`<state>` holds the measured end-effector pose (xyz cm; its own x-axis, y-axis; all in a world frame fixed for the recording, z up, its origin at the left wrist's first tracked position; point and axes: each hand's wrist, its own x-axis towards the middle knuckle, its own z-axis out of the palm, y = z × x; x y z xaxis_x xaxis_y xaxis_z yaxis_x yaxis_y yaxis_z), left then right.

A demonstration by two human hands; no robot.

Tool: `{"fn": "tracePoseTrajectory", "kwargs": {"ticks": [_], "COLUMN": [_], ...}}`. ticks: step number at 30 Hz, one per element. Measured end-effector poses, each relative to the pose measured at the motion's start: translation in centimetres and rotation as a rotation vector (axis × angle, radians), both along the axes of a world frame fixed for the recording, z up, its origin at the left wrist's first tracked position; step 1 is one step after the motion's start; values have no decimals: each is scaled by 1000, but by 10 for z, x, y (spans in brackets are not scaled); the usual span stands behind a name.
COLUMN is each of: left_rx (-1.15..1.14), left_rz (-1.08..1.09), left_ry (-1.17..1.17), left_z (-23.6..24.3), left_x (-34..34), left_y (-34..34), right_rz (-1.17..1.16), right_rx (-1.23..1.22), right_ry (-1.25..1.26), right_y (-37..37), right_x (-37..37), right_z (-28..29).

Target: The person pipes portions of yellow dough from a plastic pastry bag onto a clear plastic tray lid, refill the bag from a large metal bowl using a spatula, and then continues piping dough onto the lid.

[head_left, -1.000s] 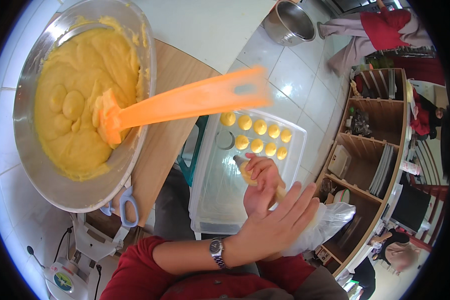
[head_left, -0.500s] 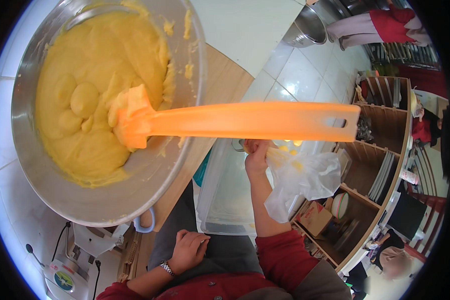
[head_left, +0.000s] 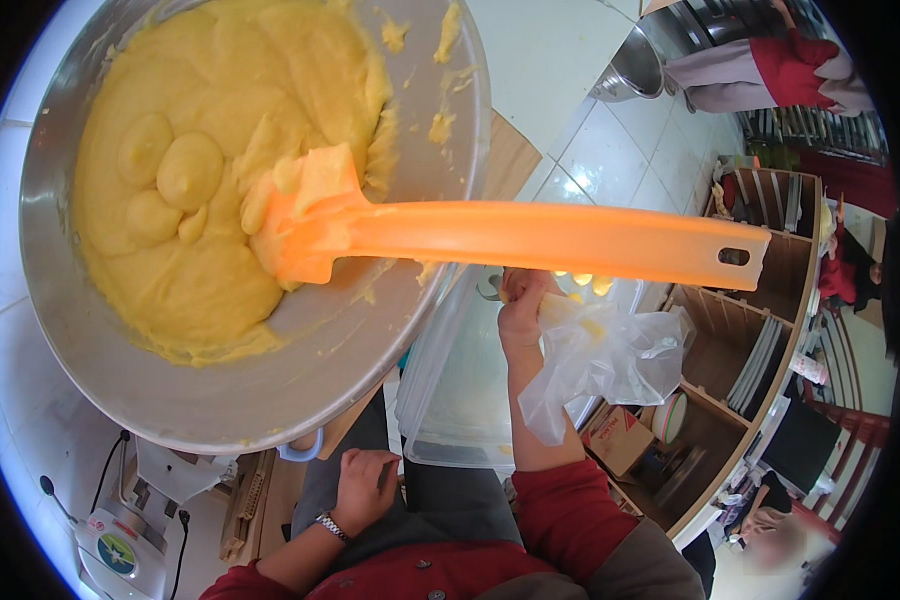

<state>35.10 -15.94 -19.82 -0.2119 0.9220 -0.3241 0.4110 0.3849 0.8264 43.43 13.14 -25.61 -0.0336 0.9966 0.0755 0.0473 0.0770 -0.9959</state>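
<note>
A large steel bowl [head_left: 220, 415] holds thick yellow batter [head_left: 170, 270]. An orange spatula [head_left: 530, 240] rests with its head in the batter, its handle jutting right past the rim. Below that handle, my right hand [head_left: 526, 315] is closed around the end of a clear plastic piping bag [head_left: 610, 355] smeared with yellow. The bag hangs limp over the forearm, and the handle partly covers the fingertips. My left hand [head_left: 365, 490] hovers near my lap, fingers loosely bent and holding nothing.
Beneath my right arm stands a clear plastic tub [head_left: 450, 400], with yellow dollops [head_left: 598, 284] beyond my hand. A wooden shelf unit [head_left: 705, 400] is at right. A white device [head_left: 120, 550] sits lower left. Another person [head_left: 770, 75] stands at the far upper right.
The bowl and spatula appear larger and further right in view. My left hand has lifted slightly, with its fingers more bent. My right hand still grips the bag.
</note>
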Motion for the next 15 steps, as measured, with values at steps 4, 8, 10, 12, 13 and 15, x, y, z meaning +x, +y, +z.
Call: {"fn": "tracePoseTrajectory", "kwargs": {"ticks": [4, 8, 10, 12, 13, 15], "left_rx": [13, -1, -21, -25, -27, -21], "left_rz": [26, 50, 46, 60, 62, 61], "left_ry": [25, 13, 2, -11, -11, 3], "left_z": [1, -5, -5, -6, -6, -7], "left_x": [-2, -2, -2, -2, -2, -2], "left_y": [2, -5, -4, -4, -4, -4], "right_rz": [53, 10, 18, 34, 36, 60], "right_rx": [-19, -51, -54, 42, 40, -10], "right_ry": [15, -176, -211, -143, -143, -336], "right_y": [2, -2, 0, 1, 2, 2], "right_x": [-3, -9, -6, -3, -2, -1], "right_z": [7, 15, 13, 6, 9, 14]}}
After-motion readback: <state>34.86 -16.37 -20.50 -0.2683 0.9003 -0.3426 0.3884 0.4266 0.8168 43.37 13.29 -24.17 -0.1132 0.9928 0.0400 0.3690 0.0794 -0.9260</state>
